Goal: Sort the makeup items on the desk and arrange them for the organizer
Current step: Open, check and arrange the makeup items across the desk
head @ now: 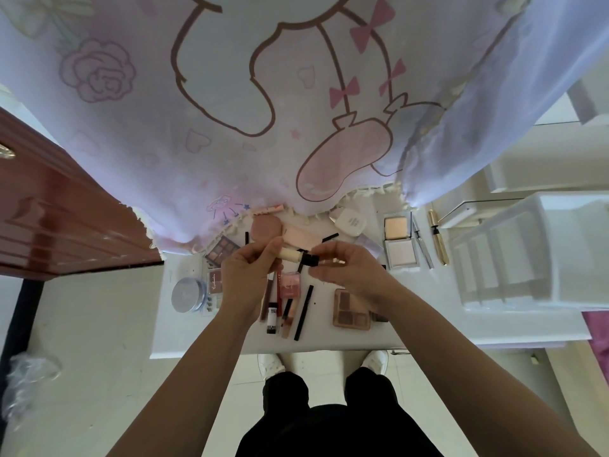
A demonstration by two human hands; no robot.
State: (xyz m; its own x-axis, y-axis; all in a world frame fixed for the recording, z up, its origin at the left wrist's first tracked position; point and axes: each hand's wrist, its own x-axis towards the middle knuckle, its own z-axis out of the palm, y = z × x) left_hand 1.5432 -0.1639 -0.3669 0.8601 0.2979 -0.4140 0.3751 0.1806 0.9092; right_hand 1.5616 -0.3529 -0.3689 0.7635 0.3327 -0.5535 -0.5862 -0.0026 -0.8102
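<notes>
Hands meet above the white surface (329, 338). The left hand (245, 275) closes its grip around the beige tube (291, 253), and the right hand (342, 268) pinches its black cap (310, 259). Beyond, at the right, stands the white organizer (527, 252).

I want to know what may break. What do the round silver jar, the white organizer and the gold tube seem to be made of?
Round silver jar: looks like metallic-finished plastic or metal; brushed sheen on the lid.
White organizer: apparently matte, slightly translucent plastic; thin moulded dividers.
Gold tube: probably gold-coated plastic or metal; it is shiny, with a dark band.
</notes>
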